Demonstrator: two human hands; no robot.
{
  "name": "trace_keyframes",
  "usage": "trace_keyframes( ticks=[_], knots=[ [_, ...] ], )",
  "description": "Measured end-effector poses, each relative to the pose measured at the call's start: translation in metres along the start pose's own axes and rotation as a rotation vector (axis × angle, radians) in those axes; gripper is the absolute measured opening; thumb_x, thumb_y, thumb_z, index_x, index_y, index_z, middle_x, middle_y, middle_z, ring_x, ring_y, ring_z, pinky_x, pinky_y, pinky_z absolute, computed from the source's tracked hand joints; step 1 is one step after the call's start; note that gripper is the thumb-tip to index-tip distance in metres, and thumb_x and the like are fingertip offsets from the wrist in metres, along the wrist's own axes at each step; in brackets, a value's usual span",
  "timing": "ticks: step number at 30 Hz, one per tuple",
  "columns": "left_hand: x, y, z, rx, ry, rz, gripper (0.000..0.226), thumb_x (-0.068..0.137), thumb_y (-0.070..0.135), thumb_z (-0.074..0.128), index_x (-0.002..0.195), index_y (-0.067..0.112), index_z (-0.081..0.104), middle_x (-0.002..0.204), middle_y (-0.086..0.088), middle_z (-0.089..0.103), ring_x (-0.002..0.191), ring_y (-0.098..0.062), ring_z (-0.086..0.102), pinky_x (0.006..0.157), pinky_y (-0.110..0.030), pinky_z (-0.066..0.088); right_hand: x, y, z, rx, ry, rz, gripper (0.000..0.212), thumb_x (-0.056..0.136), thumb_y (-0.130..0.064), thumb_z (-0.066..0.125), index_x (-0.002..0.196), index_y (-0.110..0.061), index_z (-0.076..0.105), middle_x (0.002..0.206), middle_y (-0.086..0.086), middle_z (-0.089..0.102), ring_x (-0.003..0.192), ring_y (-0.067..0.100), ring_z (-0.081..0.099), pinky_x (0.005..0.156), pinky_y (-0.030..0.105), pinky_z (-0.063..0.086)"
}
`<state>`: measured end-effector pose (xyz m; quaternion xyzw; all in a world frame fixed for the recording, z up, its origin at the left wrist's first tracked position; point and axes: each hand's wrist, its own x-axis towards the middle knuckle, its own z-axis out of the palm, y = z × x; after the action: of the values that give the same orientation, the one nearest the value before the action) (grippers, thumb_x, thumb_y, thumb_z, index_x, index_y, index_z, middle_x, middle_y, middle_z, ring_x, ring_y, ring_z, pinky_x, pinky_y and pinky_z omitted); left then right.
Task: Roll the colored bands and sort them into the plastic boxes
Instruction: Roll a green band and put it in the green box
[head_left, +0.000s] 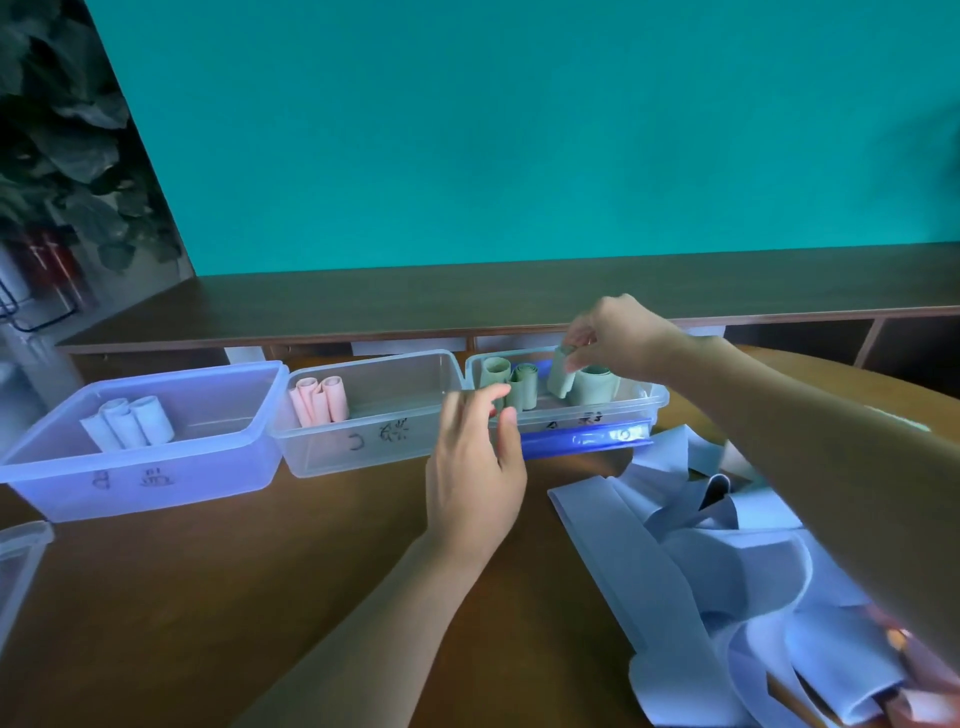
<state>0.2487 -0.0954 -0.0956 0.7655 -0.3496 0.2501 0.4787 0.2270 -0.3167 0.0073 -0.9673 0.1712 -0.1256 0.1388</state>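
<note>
Teal wall (519, 130) behind, a dark shelf (519, 296) below it, and the brown table (234, 597) under my arms. My right hand (618, 338) pinches the top of a rolled green band (561, 379) between thumb and fingertips, holding it upright inside the right-hand plastic box (657, 400), just beside another green roll (592, 384) to its right. Two more green rolls (506, 384) stand at the left end of that same box. A blue strip (587, 439) lies along the box's near wall. My left hand (475, 467) hovers in front of that box, near the seam with the middle one, fingers loosely spread and holding nothing; whether the fingertips touch the rim I cannot tell.

The middle box (363, 452), clear with dark marker writing on its front, holds pink rolls (319, 397) leaning in its left corner. The left box (156, 478), bluish and also marked, holds pale blue-white rolls (127, 423) lying tilted against one another. All three boxes sit in a row, sides touching or nearly so. The corner of a further clear container (21, 551) shows at the left edge.

On the table to my right, under my right forearm, lies a loose heap of unrolled pale blue bands (701, 545), with a bit of pink band (924, 696) at the lower right corner. Dark leaves (62, 130) fill the upper left.
</note>
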Motion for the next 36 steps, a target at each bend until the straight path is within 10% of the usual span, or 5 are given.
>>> trace_keyframes(
  ticks=[19, 36],
  knots=[
    [0.0, -0.003, 0.0, -0.023, -0.059, -0.007, 0.034, 0.099, 0.039, 0.047, 0.119, 0.019, 0.066, 0.117, 0.002, 0.058, 0.09, -0.01, 0.062, 0.063, 0.0, 0.039, 0.021, -0.004, 0.019, -0.345, -0.049, -0.103, 0.042, 0.082, -0.05, 0.077, 0.119, -0.029, 0.073, 0.123, -0.004, 0.067, 0.125, 0.023, 0.047, 0.099, 0.038, 0.039],
    [-0.001, -0.004, -0.001, -0.05, -0.088, -0.003, 0.034, 0.1, 0.04, 0.049, 0.121, 0.019, 0.065, 0.122, 0.002, 0.056, 0.101, -0.009, 0.061, 0.066, 0.001, 0.04, 0.018, -0.014, 0.019, -0.513, -0.045, -0.114, 0.044, 0.087, -0.049, 0.074, 0.125, -0.026, 0.068, 0.122, -0.003, 0.071, 0.117, 0.024, 0.059, 0.105, 0.036, 0.036]
  ],
)
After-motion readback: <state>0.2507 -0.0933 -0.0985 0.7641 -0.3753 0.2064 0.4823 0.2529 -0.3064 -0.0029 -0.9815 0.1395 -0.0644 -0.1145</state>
